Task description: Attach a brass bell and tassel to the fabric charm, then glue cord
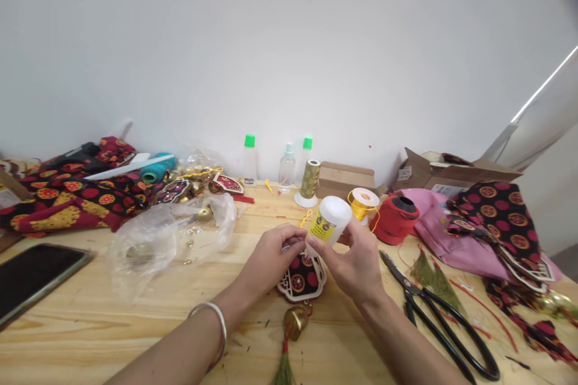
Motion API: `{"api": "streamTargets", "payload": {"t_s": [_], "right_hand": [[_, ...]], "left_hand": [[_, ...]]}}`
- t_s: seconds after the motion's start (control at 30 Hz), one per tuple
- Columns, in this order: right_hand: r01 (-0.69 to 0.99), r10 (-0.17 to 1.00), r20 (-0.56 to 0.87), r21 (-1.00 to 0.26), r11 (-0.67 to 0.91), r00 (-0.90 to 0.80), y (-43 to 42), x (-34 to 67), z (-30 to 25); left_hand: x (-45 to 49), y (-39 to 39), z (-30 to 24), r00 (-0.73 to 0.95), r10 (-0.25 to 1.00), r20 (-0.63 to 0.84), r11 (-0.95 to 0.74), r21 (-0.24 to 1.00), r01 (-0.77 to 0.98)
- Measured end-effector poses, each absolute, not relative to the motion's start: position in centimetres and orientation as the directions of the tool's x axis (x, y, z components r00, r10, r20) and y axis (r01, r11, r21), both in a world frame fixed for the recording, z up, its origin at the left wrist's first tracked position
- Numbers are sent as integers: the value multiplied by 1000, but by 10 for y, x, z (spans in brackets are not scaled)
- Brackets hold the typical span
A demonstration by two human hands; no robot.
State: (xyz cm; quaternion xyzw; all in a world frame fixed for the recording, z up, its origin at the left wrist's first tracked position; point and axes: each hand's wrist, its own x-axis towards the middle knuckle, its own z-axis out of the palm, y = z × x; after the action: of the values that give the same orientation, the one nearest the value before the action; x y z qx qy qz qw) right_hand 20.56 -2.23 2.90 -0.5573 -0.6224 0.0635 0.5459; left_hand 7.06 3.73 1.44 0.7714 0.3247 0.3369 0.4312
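My right hand (354,261) is wrapped round a white glue bottle (335,216) with a yellow label, tipped so its base faces up and its tip points down. Under it lies a framed fabric ornament (301,280), dark cloth with round patterns inside a pale wooden edge. My left hand (277,255) closes its fingers on the top left part of this ornament; the fingertips are partly hidden. A brass bell (295,322) hangs off the ornament's lower edge, and an olive-green tassel (284,370) is tied below the bell.
Black-handled scissors (433,307) lie right of my right hand. Behind stand a gold thread spool (310,180), a yellow cord spool (363,201), a red thread cone (396,222) and bottles. A plastic bag (149,240), a phone (38,277) and patterned cloth (76,192) are left.
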Motion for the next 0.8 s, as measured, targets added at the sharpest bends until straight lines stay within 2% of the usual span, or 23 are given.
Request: {"api": "streamTargets", "payload": {"t_s": [0.17, 0.8], "right_hand": [[572, 771, 585, -733, 367, 254, -22, 207, 30], [588, 789, 568, -730, 350, 235, -21, 206, 30]], "left_hand": [[71, 38, 13, 570, 787, 238, -415, 887, 202], [70, 37, 13, 566, 785, 250, -434, 875, 216]]}}
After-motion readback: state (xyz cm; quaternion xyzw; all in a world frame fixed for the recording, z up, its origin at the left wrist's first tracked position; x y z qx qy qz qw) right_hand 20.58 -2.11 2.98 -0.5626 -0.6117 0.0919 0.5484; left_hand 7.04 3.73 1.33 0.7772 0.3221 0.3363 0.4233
